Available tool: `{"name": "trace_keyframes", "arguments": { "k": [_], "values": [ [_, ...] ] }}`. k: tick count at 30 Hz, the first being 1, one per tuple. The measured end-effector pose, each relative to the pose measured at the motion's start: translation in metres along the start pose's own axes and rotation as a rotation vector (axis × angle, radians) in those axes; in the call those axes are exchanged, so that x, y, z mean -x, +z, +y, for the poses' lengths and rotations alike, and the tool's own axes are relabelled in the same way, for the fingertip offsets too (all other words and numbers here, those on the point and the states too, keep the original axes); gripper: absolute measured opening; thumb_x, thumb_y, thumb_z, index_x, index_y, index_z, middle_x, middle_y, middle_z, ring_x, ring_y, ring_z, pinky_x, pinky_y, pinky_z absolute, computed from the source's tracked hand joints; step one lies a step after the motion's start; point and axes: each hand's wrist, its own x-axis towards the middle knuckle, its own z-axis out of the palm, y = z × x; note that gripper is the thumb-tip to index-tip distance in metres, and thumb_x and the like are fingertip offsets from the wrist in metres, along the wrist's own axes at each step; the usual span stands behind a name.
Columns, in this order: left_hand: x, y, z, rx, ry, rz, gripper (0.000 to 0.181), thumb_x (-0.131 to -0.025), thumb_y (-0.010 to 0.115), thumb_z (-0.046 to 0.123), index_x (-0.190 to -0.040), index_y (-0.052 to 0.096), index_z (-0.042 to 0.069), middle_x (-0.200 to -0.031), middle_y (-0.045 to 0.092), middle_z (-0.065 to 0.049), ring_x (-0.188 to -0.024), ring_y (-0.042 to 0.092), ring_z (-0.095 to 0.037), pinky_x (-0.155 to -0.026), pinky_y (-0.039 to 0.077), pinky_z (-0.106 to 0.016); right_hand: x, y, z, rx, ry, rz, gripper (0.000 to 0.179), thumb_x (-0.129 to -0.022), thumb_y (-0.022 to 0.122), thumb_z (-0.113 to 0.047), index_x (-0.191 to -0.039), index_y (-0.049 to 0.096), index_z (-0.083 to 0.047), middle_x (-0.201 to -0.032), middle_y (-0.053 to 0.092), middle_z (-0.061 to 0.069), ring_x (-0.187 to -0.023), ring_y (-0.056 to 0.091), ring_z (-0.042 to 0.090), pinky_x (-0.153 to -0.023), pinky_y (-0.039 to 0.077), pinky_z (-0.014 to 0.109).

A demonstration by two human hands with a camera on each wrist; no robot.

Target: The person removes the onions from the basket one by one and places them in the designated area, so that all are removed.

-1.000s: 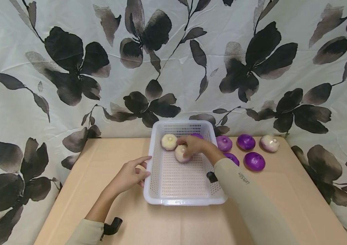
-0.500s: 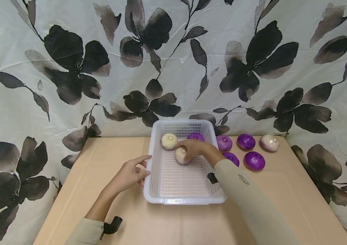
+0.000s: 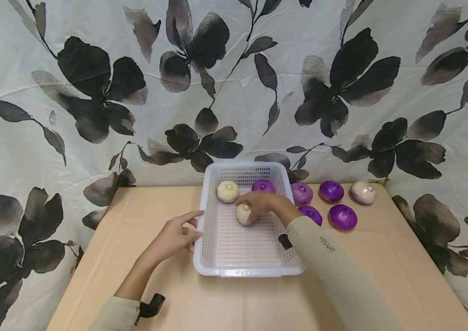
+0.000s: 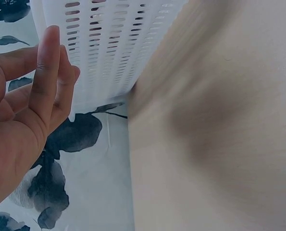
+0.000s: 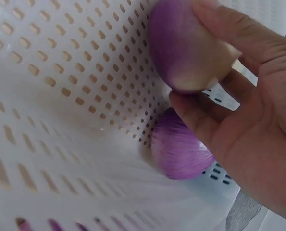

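A white plastic basket (image 3: 242, 248) with a perforated floor and walls stands on the table. Inside it, my right hand (image 3: 260, 204) grips a purple-and-white onion (image 3: 243, 214) between thumb and fingers. The right wrist view shows this onion's purple side (image 5: 174, 43), with a streaked purple onion (image 5: 179, 147) beneath the fingers. A pale onion (image 3: 228, 191) lies at the basket's back left, and the purple onion (image 3: 263, 185) is at its back right. My left hand (image 3: 171, 236) touches the basket's left side with fingers extended; the left wrist view shows them against the slotted wall (image 4: 104, 48).
Right of the basket sit a light purple onion (image 3: 301, 193), several darker ones including one purple onion (image 3: 343, 217), and a whitish onion (image 3: 363, 193). The wooden table (image 3: 167, 294) meets a floral curtain (image 3: 258, 115) behind.
My right hand and the onion it holds have shifted slightly toward the basket's front, and more of the purple onion behind shows. The left hand stays at the basket's side.
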Motion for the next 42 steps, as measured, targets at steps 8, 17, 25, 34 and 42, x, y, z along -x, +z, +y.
{"name": "trace_keyframes", "arguments": {
  "k": [8,17,25,34,42],
  "values": [
    [0.001,0.000,0.001,-0.008,0.001,0.002,0.062,-0.094,0.067,-0.002,-0.152,0.046,0.001,-0.121,0.056,-0.025,-0.069,0.068,-0.017,-0.060,0.066,-0.045,0.009,-0.004,0.005,-0.075,0.006,-0.008,0.074,-0.075,0.089,-0.017,-0.143,0.062,-0.023,-0.146,0.057,0.008,-0.133,0.052,0.027,-0.117,0.045,0.046],
    [0.000,0.002,-0.001,-0.010,0.000,0.004,0.062,-0.094,0.067,-0.001,-0.152,0.047,0.002,-0.120,0.056,-0.024,-0.070,0.068,-0.016,-0.057,0.066,-0.036,0.023,-0.023,-0.004,-0.060,-0.041,0.012,0.073,-0.075,0.091,-0.023,-0.142,0.063,-0.027,-0.135,0.063,0.003,-0.121,0.058,0.022,-0.108,0.051,0.039],
    [0.000,0.002,-0.001,-0.015,-0.008,0.006,0.062,-0.094,0.066,-0.002,-0.152,0.047,0.003,-0.120,0.056,-0.023,-0.071,0.069,-0.020,-0.057,0.066,-0.037,0.043,-0.046,-0.011,-0.115,-0.107,0.010,0.074,-0.077,0.090,-0.021,-0.145,0.061,-0.017,-0.132,0.063,0.004,-0.117,0.060,0.023,-0.100,0.057,0.035],
    [0.000,0.002,0.000,-0.020,-0.007,0.002,0.062,-0.093,0.066,-0.002,-0.152,0.047,0.003,-0.119,0.056,-0.023,-0.069,0.069,-0.021,-0.059,0.066,-0.041,0.075,-0.063,-0.005,-0.183,-0.127,0.094,0.067,-0.077,0.091,-0.020,-0.139,0.066,-0.023,-0.139,0.061,0.003,-0.115,0.060,0.024,-0.096,0.057,0.034],
    [-0.001,0.002,0.000,-0.020,-0.009,0.002,0.062,-0.094,0.066,-0.001,-0.152,0.047,0.003,-0.119,0.057,-0.023,-0.068,0.068,-0.019,-0.063,0.066,-0.052,0.107,-0.069,0.018,-0.143,-0.211,0.239,0.067,-0.077,0.092,-0.031,-0.139,0.067,-0.026,-0.143,0.060,0.002,-0.122,0.058,0.023,-0.101,0.052,0.039]
  ]
}}
